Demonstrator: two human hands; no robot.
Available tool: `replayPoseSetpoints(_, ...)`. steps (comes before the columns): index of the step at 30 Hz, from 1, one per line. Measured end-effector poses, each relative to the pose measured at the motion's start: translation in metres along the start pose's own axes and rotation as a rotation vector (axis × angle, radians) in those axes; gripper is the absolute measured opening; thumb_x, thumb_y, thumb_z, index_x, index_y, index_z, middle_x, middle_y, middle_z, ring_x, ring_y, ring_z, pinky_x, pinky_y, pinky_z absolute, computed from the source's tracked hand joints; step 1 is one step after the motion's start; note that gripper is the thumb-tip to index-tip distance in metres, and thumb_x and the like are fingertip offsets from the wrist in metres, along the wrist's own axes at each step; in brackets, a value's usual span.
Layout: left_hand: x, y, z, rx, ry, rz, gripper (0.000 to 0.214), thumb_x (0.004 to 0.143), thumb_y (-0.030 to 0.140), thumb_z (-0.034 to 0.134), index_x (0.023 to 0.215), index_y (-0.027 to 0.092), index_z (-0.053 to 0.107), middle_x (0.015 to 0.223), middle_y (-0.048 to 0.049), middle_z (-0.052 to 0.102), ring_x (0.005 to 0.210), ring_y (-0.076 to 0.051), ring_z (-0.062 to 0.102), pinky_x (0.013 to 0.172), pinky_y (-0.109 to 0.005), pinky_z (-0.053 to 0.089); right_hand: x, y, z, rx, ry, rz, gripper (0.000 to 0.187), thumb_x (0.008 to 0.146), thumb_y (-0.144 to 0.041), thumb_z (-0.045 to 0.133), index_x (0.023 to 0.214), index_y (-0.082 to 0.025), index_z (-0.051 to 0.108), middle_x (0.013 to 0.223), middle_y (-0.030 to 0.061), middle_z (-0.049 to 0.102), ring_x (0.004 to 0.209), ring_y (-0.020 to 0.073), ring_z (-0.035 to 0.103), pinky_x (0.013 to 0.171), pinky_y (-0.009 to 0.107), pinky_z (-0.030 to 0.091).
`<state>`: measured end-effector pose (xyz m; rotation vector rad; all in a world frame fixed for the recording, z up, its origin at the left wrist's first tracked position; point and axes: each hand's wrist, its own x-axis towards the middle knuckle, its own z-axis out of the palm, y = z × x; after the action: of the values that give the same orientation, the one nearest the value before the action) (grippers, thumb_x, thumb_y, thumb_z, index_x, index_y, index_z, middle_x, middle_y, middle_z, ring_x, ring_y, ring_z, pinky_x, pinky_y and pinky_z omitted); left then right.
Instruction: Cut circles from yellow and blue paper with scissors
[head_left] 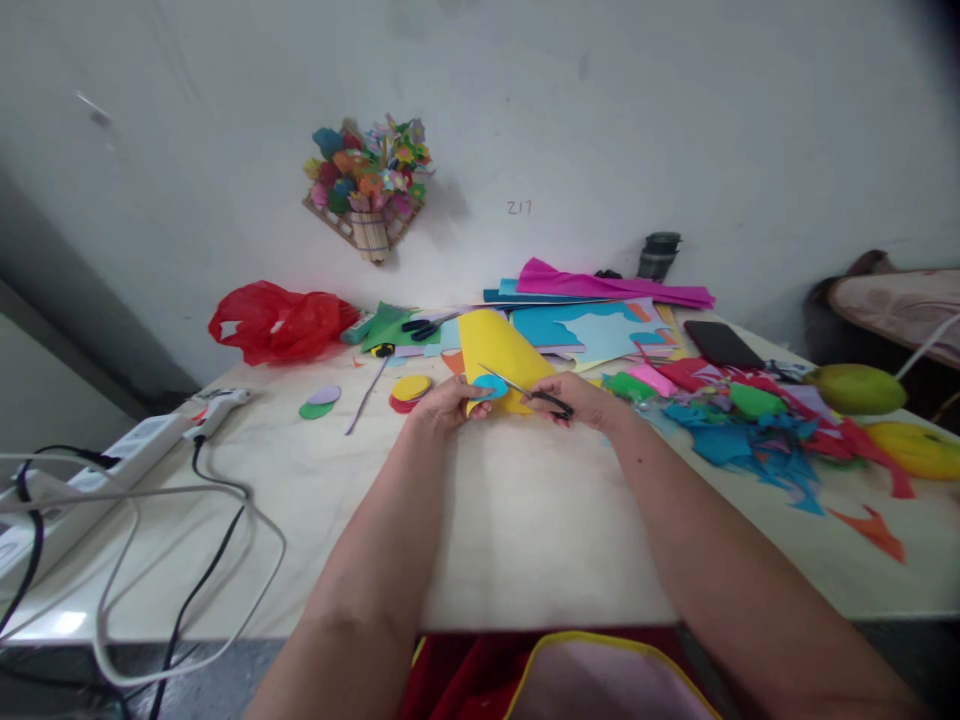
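Observation:
My left hand (448, 403) pinches a blue paper disc (491, 384) flat against a yellow paper sheet (499, 340), which rises and curls away behind it. In my right hand (574, 398) is a pair of scissors (551, 400), its handles round my fingers. The blades point left across the yellow sheet at the disc's upper right edge. To the left of my left hand, a yellow disc (412, 386) lies over a red disc (403, 405). Farther left, a lilac disc (325, 394) overlaps a green disc (315, 411).
Paper scraps (750, 430) cover the right side, beside a phone (724, 345) and yellow-green fruit (859, 388). Coloured sheets (600, 330) and black-handled scissors (424, 328) lie at the back. A red plastic bag (277, 322) is back left; a power strip (142, 445) and cables occupy the left edge.

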<state>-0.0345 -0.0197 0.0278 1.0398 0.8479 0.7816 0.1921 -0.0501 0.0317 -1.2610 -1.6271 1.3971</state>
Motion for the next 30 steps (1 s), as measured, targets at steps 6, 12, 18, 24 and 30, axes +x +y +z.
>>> replayPoseSetpoints(6, -0.004, 0.003, 0.003, -0.019, 0.045, -0.018, 0.009, 0.070, 0.000, 0.069, 0.074, 0.007, 0.068, 0.050, -0.0035, 0.063, 0.044, -0.011, 0.058, 0.042, -0.017, 0.044, 0.001, 0.002, -0.003, -0.042, -0.036, -0.021, 0.026, 0.067, -0.034, 0.075, 0.078, -0.011, 0.070, 0.044, -0.0044, 0.052, 0.035, 0.0058, 0.039, 0.034, 0.019, 0.031)
replayPoseSetpoints(12, -0.005, 0.002, 0.003, 0.007, 0.012, -0.008, 0.019, 0.066, 0.006, 0.081, 0.082, 0.006, 0.070, 0.051, -0.0022, 0.063, 0.043, -0.010, 0.057, 0.041, -0.018, 0.042, -0.002, 0.003, -0.010, -0.076, -0.099, -0.029, 0.028, 0.067, -0.037, 0.076, 0.078, -0.012, 0.070, 0.047, -0.0040, 0.055, 0.036, 0.0065, 0.043, 0.034, 0.019, 0.029)
replayPoseSetpoints(18, -0.003, -0.001, 0.004, -0.006, 0.045, 0.078, 0.016, 0.065, 0.007, 0.081, 0.070, 0.007, 0.065, 0.052, -0.0049, 0.062, 0.046, -0.011, 0.056, 0.045, -0.020, 0.044, -0.009, -0.001, -0.019, -0.068, -0.154, -0.004, 0.027, 0.074, -0.039, 0.067, 0.067, -0.013, 0.064, 0.054, 0.0037, 0.064, 0.037, 0.0088, 0.049, 0.034, 0.022, 0.031)
replayPoseSetpoints(24, 0.003, -0.002, 0.003, -0.049, 0.140, 0.265, 0.015, 0.069, 0.012, 0.076, 0.067, 0.010, 0.061, 0.057, -0.0048, 0.061, 0.050, -0.010, 0.054, 0.050, -0.022, 0.043, -0.019, -0.005, -0.034, -0.017, -0.079, -0.022, 0.024, 0.075, -0.036, 0.065, 0.071, -0.012, 0.064, 0.048, 0.0024, 0.059, 0.037, 0.0094, 0.046, 0.036, 0.022, 0.030)
replayPoseSetpoints(30, 0.009, -0.008, -0.003, 0.005, 0.102, 0.296, 0.023, 0.068, 0.020, 0.081, 0.065, 0.011, 0.060, 0.059, -0.0056, 0.061, 0.055, -0.013, 0.057, 0.055, -0.024, 0.046, -0.025, 0.001, -0.048, 0.074, 0.026, -0.141, 0.039, 0.075, -0.047, 0.065, 0.088, -0.011, 0.070, 0.049, 0.0009, 0.057, 0.039, 0.0120, 0.046, 0.038, 0.025, 0.032)
